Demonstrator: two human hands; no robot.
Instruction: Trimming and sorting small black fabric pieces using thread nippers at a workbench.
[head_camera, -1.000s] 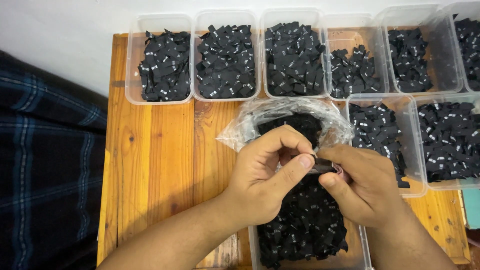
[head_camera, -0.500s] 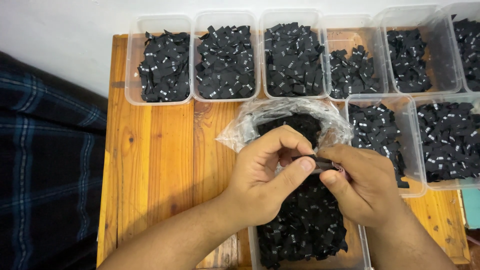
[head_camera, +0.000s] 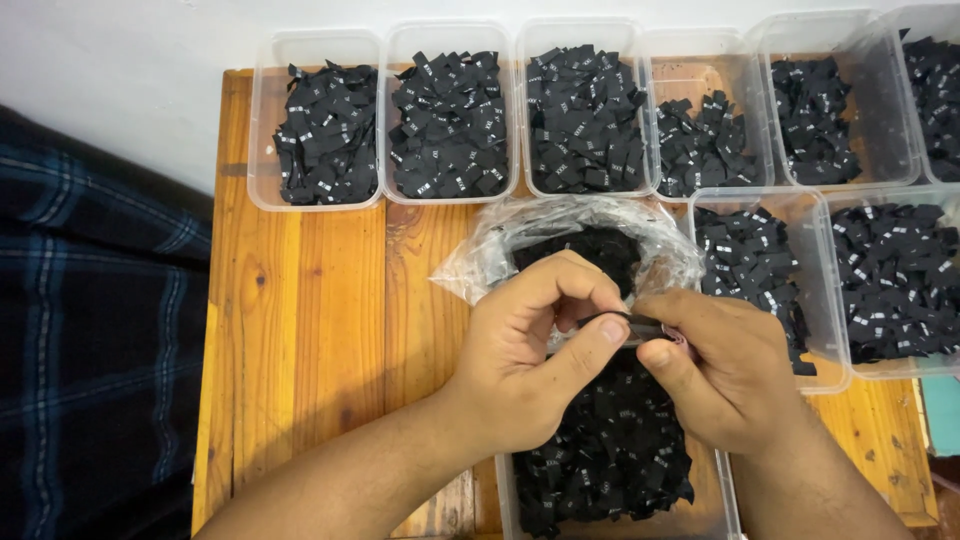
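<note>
2 bare forearms entering from the lower edge, no sleeves in view, no watch or bracelet at either wrist, left hand (head_camera: 525, 365) and right hand (head_camera: 735, 375) ungloved, short trimmed nails, no rings showing

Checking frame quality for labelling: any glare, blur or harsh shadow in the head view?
Head view: even, soft light, no hard shadows; mild glare on the clear plastic bag and tub rims; both hands, left hand and right hand, sharp; the small black piece they pinch is dark, detail lost.
</note>
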